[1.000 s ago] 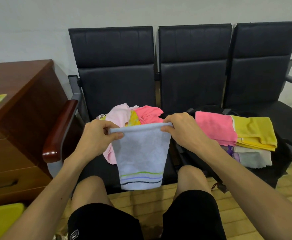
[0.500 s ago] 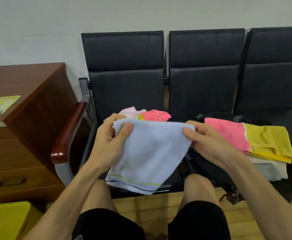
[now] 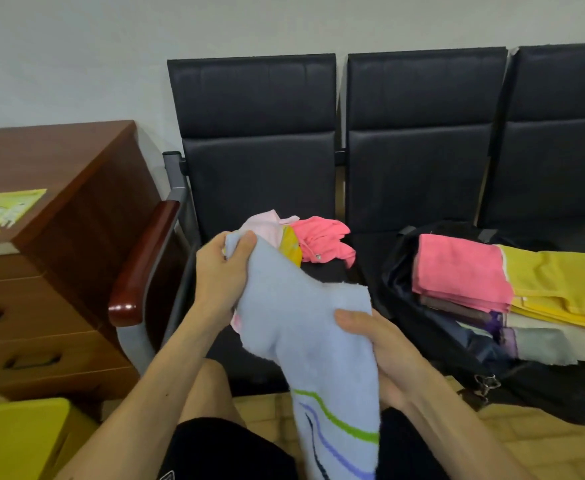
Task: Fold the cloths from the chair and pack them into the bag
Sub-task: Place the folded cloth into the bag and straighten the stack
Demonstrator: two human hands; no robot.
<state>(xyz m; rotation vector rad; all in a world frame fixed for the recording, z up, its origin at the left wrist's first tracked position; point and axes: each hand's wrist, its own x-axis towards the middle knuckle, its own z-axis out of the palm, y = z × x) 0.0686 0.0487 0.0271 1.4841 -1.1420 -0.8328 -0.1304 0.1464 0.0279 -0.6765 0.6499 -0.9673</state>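
A light blue towel [image 3: 301,327] with green, purple and dark stripes hangs between my hands above my knees. My left hand [image 3: 220,273] grips its upper corner, thumb on top. My right hand [image 3: 377,344] holds the towel's right edge lower down, thumb over the fabric. Behind them, on the left seat of the black chair [image 3: 256,161], lies a loose heap of cloths: pale pink [image 3: 263,226], yellow [image 3: 293,249] and coral pink [image 3: 322,239]. On the middle seat an open black bag [image 3: 405,271] holds a stack of folded cloths, a pink one [image 3: 461,271] and a yellow one [image 3: 554,285] on top.
A brown wooden drawer cabinet [image 3: 48,258] stands to the left, with a yellow-green leaflet [image 3: 7,209] on top. The chair's wooden armrest [image 3: 142,268] lies between cabinet and seat. A yellow object [image 3: 17,441] sits at the bottom left on the tiled floor.
The towel has turned from stretched flat between both hands to hanging diagonally. My right hand dropped lower along its edge, my left hand stayed high. The view shifted left.
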